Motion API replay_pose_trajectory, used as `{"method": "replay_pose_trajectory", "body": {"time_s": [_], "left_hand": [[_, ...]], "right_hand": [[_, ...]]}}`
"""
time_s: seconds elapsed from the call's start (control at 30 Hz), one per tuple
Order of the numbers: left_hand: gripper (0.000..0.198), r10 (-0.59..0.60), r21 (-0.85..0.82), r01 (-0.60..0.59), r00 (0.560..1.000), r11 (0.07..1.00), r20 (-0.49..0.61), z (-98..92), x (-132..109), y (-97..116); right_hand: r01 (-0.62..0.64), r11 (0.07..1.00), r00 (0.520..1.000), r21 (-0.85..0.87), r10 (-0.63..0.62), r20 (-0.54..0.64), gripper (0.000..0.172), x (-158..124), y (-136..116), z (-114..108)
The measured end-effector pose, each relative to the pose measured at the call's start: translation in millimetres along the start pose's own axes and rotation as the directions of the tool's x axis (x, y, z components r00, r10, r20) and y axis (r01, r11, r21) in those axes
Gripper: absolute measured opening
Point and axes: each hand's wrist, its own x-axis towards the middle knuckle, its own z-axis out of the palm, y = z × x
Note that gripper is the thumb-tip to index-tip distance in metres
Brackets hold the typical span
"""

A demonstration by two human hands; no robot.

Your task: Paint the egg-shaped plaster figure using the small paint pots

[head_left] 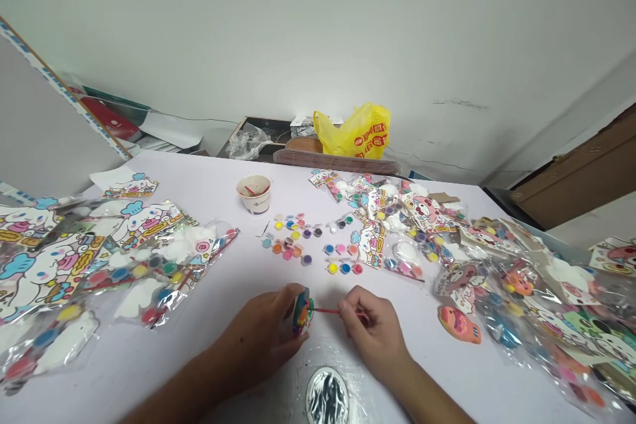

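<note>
My left hand (pixel 265 338) is closed around a small plaster figure (pixel 301 311) painted in several colours, held upright just above the white table (pixel 218 185). My right hand (pixel 372 331) pinches a thin red paintbrush (pixel 328 310), whose tip touches the figure's right side. Several small open paint pots (pixel 298 238) in many colours sit on the table beyond my hands. A paper cup (pixel 254 193) with a reddish inside stands further back.
Clear packets of cartoon painting kits (pixel 124 245) lie heaped at the left and other kit packets (pixel 497 258) at the right. An orange painted figure (pixel 460 324) lies right of my right hand. A yellow plastic bag (pixel 358 131) sits at the table's far edge. A round foil-covered object (pixel 326 397) is at the near edge.
</note>
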Motion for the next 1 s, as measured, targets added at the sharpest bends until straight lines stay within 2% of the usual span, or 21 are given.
{"method": "replay_pose_trajectory", "body": {"time_s": [0.1, 0.27, 0.47, 0.57, 0.67, 0.8, 0.93, 1.0], "left_hand": [[0.035, 0.034, 0.001, -0.034, 0.999, 0.999, -0.014, 0.4, 0, 0], [0.040, 0.033, -0.030, -0.034, 0.999, 0.999, -0.032, 2.6, -2, -3], [0.039, 0.050, -0.039, -0.052, 0.998, 0.998, -0.037, 4.6, -2, -6], [0.039, 0.035, -0.028, -0.036, 0.999, 0.999, -0.019, 4.6, -2, -5], [0.038, 0.059, -0.009, -0.059, 0.998, 0.998, -0.014, 5.6, -3, -4], [0.038, 0.106, 0.013, -0.105, 0.994, 0.994, -0.028, 8.7, -4, -4], [0.039, 0.093, 0.003, -0.093, 0.996, 0.996, -0.012, 9.2, -5, -5], [0.040, 0.076, -0.008, -0.075, 0.997, 0.997, 0.004, 6.2, -5, -4]], "right_hand": [[0.020, 1.000, 0.999, 0.006, -0.020, 0.028, 0.037, -3, -1, 1], [0.016, 1.000, 1.000, 0.008, -0.016, -0.011, 0.039, 0, -1, -2], [0.028, 1.000, 0.993, -0.010, -0.027, 0.118, 0.034, 0, -9, 1], [0.034, 0.999, 0.989, -0.015, -0.032, 0.142, 0.033, 0, -12, 3], [0.052, 0.998, 0.993, -0.047, -0.047, 0.110, 0.032, 0, -12, 3], [0.093, 0.990, 0.996, -0.108, -0.092, 0.009, 0.033, 0, -13, 2], [0.135, 0.984, 0.989, -0.112, -0.128, 0.070, 0.032, 0, -15, 1], [0.108, 0.988, 0.994, -0.112, -0.104, 0.040, 0.033, 1, -13, 0]]}}
